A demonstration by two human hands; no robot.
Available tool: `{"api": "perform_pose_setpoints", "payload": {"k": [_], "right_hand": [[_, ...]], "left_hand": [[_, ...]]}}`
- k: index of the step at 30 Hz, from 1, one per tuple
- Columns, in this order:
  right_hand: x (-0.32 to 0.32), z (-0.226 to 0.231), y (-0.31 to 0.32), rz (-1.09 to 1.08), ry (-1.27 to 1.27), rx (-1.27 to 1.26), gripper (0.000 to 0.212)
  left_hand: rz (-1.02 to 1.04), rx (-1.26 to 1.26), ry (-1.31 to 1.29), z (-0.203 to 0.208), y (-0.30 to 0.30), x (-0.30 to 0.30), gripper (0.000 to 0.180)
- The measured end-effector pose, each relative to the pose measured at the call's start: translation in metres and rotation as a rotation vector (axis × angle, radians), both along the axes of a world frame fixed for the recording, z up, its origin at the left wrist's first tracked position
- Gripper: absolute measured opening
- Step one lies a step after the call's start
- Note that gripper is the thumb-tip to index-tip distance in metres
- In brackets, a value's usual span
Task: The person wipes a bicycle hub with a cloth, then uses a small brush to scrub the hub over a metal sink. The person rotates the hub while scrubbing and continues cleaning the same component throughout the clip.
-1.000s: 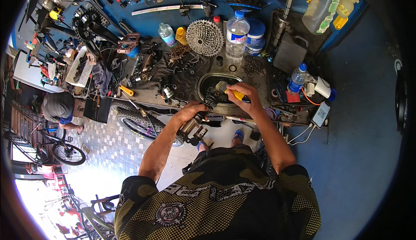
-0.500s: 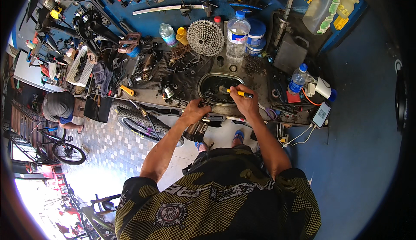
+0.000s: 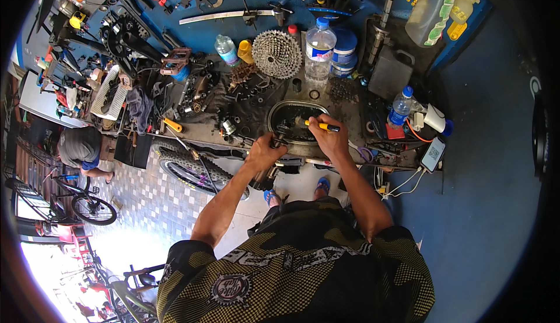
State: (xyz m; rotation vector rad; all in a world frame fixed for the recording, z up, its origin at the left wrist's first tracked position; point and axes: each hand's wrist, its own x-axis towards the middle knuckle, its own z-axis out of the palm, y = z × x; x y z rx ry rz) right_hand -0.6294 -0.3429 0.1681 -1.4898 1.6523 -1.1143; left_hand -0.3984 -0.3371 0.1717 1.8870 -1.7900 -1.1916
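Observation:
My right hand (image 3: 331, 141) is closed around a yellow-handled brush (image 3: 332, 128). Its bristle end points left, over the dark liquid inside an oval metal pan (image 3: 270, 120). My left hand (image 3: 265, 155) is at the pan's near-left rim, fingers pinched on a small dark metal part (image 3: 279, 142); the fingers cover much of it, so its exact kind is unclear. Another dark piece shows inside the pan, close to the left fingertips.
Behind the pan stand a large bicycle cassette (image 3: 277, 54) and a clear bottle (image 3: 320, 51). Loose bike parts and a yellow-handled tool (image 3: 172, 125) lie to the left. A phone (image 3: 432, 154) sits at the right edge. Below the bench is a bicycle tyre (image 3: 192, 168).
My left hand has shifted slightly, and the dark part shows a bit more over the pan's edge. The right hand keeps the brush in nearly the same place.

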Motion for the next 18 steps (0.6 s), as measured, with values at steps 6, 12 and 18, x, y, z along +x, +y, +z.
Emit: {"api": "perform_pose_setpoints", "payload": {"k": [6, 12, 18], "right_hand": [[-0.012, -0.023, -0.007, 0.012, 0.143, -0.047, 0.031], [-0.046, -0.053, -0.013, 0.090, 0.407, -0.039, 0.025], [-0.053, -0.044, -0.035, 0.016, 0.295, 0.154, 0.029]], "left_hand": [[-0.012, 0.007, 0.131, -0.005, -0.003, 0.006, 0.056], [0.029, 0.152, 0.375, -0.019, -0.008, 0.012, 0.061], [0.060, 0.145, 0.371, -0.039, -0.012, 0.012, 0.073]]}}
